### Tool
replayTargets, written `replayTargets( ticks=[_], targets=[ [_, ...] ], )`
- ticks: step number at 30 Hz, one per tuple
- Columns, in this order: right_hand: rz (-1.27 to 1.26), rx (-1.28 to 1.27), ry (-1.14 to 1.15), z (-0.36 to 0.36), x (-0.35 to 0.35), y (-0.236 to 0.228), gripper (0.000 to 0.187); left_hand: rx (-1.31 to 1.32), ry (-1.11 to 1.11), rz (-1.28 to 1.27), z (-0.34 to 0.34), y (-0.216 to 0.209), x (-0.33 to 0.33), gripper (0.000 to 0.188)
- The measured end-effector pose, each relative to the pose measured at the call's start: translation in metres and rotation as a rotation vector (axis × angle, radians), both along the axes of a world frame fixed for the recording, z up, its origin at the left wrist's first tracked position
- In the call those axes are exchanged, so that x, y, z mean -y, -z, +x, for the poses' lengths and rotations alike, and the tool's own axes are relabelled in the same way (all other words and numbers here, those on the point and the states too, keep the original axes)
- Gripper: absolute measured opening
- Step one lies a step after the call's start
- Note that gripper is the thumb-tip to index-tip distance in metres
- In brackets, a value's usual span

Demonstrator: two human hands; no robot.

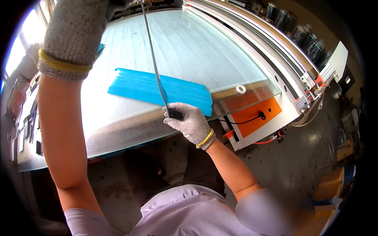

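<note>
Pinching a long, thin, springy dark strip (155,70) at its lower end with my gloved right hand (191,122), left hand (75,35) gripping it high above the glass-topped desk (189,47).

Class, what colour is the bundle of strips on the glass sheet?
Bright blue strips, head view.

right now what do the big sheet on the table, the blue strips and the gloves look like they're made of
Big sheet: apparently clear glass, glossy, with the table showing through. Blue strips: probably thin plastic, bright and smooth, though that is uncertain. Gloves on the right hand and left hand: grey speckled knit fabric, yellow-edged cuffs.
</note>
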State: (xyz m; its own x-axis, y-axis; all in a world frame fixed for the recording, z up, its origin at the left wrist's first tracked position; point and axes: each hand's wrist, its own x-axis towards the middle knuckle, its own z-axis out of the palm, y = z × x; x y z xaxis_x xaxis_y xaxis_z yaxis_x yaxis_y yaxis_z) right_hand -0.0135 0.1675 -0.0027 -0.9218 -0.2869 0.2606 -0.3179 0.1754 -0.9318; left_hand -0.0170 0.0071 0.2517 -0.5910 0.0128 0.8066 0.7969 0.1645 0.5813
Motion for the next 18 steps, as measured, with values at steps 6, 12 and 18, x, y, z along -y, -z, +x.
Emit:
replayTargets(
  ticks=[6,12,18],
  targets=[
    [0.053,-0.023,0.040,-0.007,-0.006,0.006,0.037,0.088,0.187,-0.011,0.004,-0.004,0.003,0.047],
    [0.051,-0.058,0.033,-0.008,-0.004,0.012,0.037,-0.041,0.008,0.047,-0.014,0.001,0.008,0.045],
    [0.116,-0.027,0.023,-0.006,-0.002,0.004,0.027,-0.218,0.121,-0.083,-0.039,-0.023,0.044,0.053]
  ],
)
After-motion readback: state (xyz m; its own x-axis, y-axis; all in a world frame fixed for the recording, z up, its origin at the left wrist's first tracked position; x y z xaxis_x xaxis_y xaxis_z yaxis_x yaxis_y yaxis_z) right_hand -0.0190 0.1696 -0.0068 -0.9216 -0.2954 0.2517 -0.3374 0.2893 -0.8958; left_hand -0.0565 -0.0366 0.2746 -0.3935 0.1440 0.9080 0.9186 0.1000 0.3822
